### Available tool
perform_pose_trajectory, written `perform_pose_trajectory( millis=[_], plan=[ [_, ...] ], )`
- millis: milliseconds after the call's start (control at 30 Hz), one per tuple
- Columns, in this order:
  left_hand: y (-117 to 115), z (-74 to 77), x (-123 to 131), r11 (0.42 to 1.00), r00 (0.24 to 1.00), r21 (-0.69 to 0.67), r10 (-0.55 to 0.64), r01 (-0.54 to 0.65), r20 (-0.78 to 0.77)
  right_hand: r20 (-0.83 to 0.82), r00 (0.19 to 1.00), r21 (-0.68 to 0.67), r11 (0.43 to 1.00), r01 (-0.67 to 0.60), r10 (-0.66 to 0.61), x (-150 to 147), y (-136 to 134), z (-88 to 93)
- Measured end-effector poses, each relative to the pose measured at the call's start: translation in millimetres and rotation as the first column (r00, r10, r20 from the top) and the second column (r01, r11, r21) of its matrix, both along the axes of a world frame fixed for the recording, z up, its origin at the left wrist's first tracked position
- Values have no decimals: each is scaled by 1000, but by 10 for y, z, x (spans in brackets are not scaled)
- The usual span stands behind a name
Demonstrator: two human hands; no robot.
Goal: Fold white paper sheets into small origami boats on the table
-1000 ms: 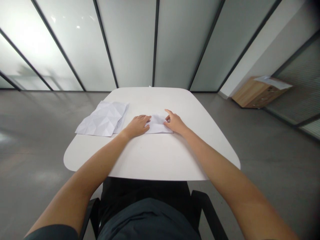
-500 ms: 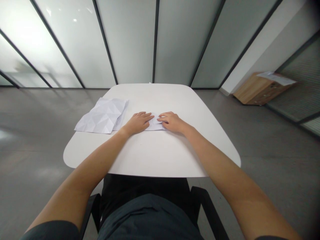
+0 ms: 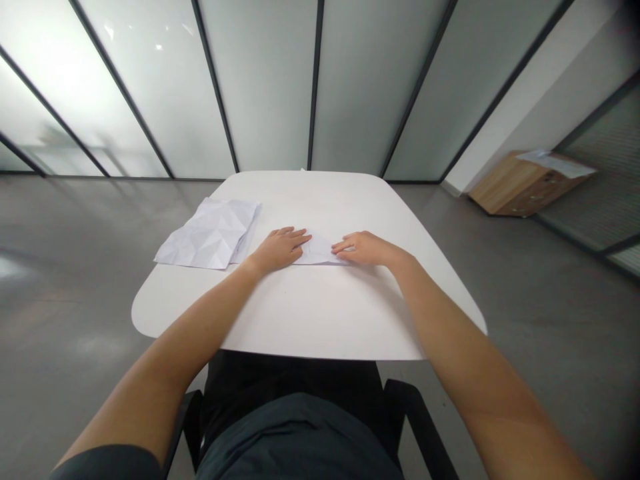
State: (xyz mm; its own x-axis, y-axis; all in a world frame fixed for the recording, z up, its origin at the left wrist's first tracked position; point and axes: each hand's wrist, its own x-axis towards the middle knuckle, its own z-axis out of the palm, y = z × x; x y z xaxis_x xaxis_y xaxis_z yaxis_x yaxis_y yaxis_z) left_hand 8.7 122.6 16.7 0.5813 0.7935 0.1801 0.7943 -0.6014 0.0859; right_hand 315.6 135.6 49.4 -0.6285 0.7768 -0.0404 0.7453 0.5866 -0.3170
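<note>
A folded sheet of white paper (image 3: 317, 251) lies on the white table, with a slanting edge running down towards its right end. My left hand (image 3: 281, 249) rests flat on the left part of it, fingers stretched out and covering that side. At the right end of the sheet, my right hand (image 3: 364, 249) touches the paper with its fingertips; the fingers are extended and a little apart, and that end is partly hidden beneath them. To the left of both hands is a larger creased sheet of paper (image 3: 205, 233), with more paper under its right edge.
The white table (image 3: 310, 313) has rounded corners and stands before a frosted glass partition (image 3: 270, 87). Black chair armrests (image 3: 410, 407) flank my lap. A wooden cabinet (image 3: 515, 183) with papers on top stands on the floor at the right.
My right hand has moved to the right along the folded paper, uncovering more of it. The small raised flap between the hands now lies flatter. My left hand stays in place on the sheet.
</note>
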Motion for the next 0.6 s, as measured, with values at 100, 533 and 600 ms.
perform_pose_trajectory(
  millis=[100, 533, 600],
  plan=[
    [-15, 5, -3, 1000, 1000, -9, 5, -5, -1, -6, 1000, -33, 999, 12, -12, 10, -66, 83],
    [-137, 273, -103, 995, 992, -25, -93, 96, 85, 109, 994, 167, 986, -1, -17, -92, -133, 24],
    [-118, 279, -185, 984, 986, -93, -145, 152, 85, 116, 993, 179, 984, -24, 4, -122, -159, 34]
  ],
)
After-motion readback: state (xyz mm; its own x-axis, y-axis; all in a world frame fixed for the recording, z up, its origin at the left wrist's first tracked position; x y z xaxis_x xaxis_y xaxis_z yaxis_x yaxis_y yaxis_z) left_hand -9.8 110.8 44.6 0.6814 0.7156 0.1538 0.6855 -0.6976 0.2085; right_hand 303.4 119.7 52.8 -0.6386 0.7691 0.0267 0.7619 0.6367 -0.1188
